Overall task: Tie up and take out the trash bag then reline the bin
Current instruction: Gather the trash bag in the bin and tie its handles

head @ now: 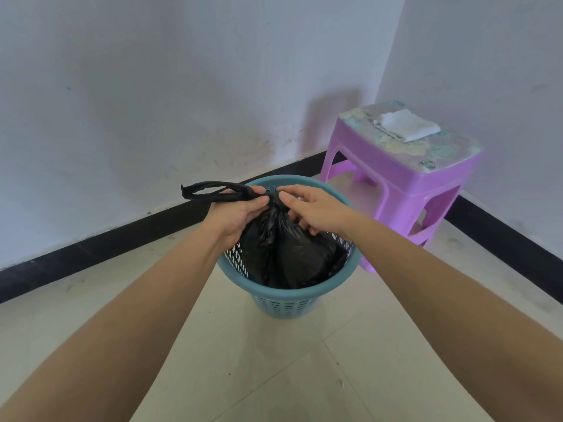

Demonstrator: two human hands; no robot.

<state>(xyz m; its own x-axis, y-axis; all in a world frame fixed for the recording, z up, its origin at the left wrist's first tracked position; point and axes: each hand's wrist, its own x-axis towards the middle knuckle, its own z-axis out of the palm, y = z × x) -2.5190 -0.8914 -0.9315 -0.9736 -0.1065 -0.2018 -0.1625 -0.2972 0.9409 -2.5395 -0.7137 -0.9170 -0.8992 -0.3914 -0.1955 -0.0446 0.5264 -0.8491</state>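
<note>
A black trash bag (292,254) sits inside a blue perforated plastic bin (289,300) on the tiled floor. The bag's top is gathered into a twisted neck above the bin. My left hand (236,213) grips that neck, and the bag's twisted handles (210,190) stick out to the left past my fingers. My right hand (313,210) pinches the gathered plastic just right of the neck, fingers curled into the folds. A folded white bag or cloth (408,124) lies on the stool to the right.
A purple plastic stool (405,178) with a flowered top stands right behind the bin in the room's corner. White walls with a black baseboard (91,245) run left and right. Pale floor tiles (274,376) stretch toward me.
</note>
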